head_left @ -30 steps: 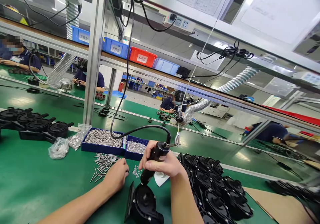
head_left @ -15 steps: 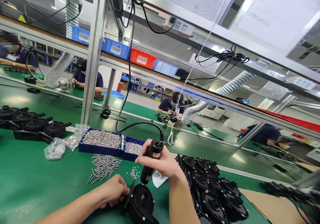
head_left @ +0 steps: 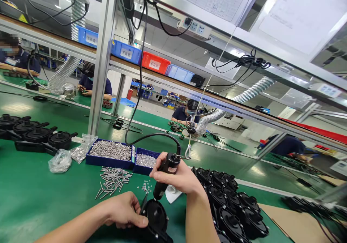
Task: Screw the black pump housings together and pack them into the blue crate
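Observation:
My right hand is wrapped round a black electric screwdriver, which tilts downward with its tip at the top rim of a round black plastic housing. A cable and a hanging hook join the tool at its upper end. My left hand grips the left side of that housing, the thumb lying on its face and the other fingers partly hidden. Bright screw heads show along the housing's rim. Loose screws and a few small nuts lie on the green table just beyond my hands.
A blue tray of screws and a blue tray of nuts stand behind. Rows of black housings fill the right side; more housings sit at left. Plastic bags lie nearby. A metal post rises at left.
My left hand has shifted its grip, its thumb now stretched over the housing's face. The screwdriver and right hand have moved very slightly right, the tip still at the rim.

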{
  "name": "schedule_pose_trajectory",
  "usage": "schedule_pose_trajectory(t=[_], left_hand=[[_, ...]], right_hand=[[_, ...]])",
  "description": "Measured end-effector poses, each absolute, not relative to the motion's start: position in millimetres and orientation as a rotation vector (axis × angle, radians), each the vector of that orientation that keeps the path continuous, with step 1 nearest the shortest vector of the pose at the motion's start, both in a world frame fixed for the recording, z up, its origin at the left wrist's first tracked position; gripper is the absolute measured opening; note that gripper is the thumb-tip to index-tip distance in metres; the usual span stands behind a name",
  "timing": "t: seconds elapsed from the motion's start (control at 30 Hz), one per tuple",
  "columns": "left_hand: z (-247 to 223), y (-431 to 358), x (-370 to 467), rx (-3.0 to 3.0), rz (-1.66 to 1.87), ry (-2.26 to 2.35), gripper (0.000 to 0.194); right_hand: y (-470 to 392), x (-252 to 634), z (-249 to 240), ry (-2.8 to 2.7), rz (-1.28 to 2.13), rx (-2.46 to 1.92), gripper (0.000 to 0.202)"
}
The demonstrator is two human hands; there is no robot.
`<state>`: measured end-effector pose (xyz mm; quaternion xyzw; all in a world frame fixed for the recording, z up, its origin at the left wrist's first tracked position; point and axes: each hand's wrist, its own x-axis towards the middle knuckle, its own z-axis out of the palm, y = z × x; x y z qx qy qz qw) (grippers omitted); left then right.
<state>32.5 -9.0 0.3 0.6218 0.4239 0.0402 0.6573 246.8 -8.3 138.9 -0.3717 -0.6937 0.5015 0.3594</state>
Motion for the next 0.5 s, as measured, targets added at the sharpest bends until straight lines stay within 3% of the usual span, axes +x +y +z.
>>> schedule_pose_trajectory(t=[0.23,0.4,0.5], left_hand=[[-22,-18,48,1.236,0.215,1.102,0.063],[-16,-22,51,1.216,0.233,1.145,0.050],[-18,-21,51,1.228,0.273,1.122,0.046]], right_hand=[[-1,260,134,-1.750,1.428,-0.767,0.046],[19,259,108,-1.726,1.560,-0.331,0.035],[29,253,88,-1.687,1.656,-0.176,0.046]])
